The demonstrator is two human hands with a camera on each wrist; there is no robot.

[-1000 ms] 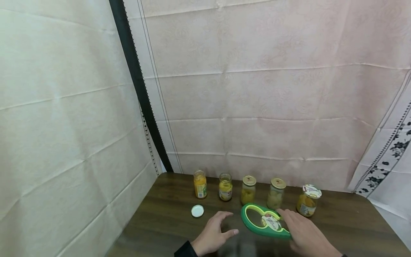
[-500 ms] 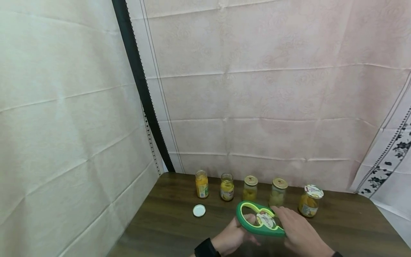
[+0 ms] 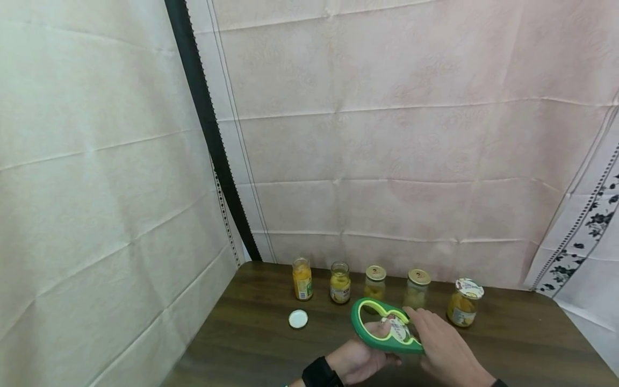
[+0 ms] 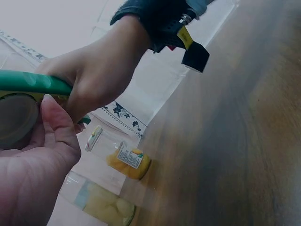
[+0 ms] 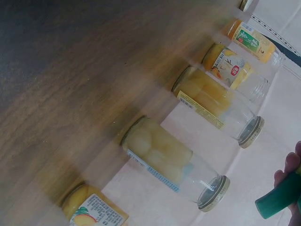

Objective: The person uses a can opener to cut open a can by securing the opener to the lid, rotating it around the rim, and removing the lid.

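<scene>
Right hand [image 3: 442, 341] curls round the green opener [image 3: 401, 347] above the bench [image 3: 227, 338] as left hand [image 3: 361, 361] pinches the lid [image 3: 397, 329] within, apparently freeing it, which likely next calls for a slackened squeeze.

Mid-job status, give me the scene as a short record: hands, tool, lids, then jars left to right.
left hand: pinching the held lid
right hand: gripping the green jar opener
held lid: between the opener's jaws, no jar attached
white lid: flat on the table, nearer than the leftmost jar
leftmost jar: upright, lidless
second jar: upright, lidless
third jar: upright, capped
fourth jar: upright, capped
rightmost jar: upright, capped
</scene>
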